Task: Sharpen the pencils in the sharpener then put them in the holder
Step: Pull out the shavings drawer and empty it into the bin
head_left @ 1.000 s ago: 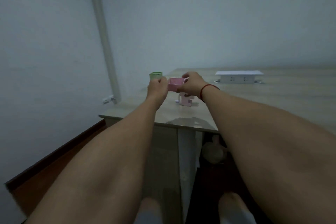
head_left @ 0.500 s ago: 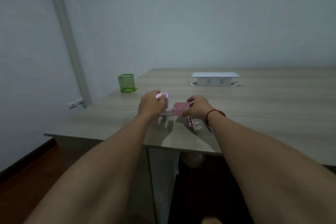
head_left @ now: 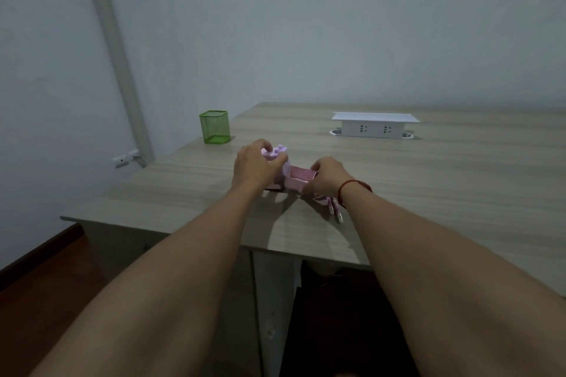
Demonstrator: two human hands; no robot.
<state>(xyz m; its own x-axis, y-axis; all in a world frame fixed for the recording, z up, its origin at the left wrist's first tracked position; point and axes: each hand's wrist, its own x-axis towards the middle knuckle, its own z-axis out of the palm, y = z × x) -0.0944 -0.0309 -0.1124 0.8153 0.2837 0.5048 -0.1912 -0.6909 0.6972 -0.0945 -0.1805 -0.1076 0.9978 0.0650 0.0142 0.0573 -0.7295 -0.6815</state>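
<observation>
The right hand (head_left: pixel 329 176) has its fingers (head_left: pixel 315 166) pinched on the small pink tray (head_left: pixel 298 181), now brought down from chest height to table level and lined up beside the lilac sharpener (head_left: pixel 280 159), which the left hand (head_left: pixel 255 164) clasps from above. A second ago both were held in the air; the tray seems about to slide back in, so sharpening can begin. The pencils (head_left: pixel 332 208) lie on the table (head_left: pixel 428 180) under the right wrist; the green holder (head_left: pixel 214 127) waits well apart, far left.

One green mesh holder (head_left: pixel 214 127); one pink sharpener (head_left: pixel 279 159); one pink drawer (head_left: pixel 298 180); one white socket box (head_left: pixel 374 125); two hands (head_left: pixel 255 164); pencils (head_left: pixel 333 211) too hidden to count.
</observation>
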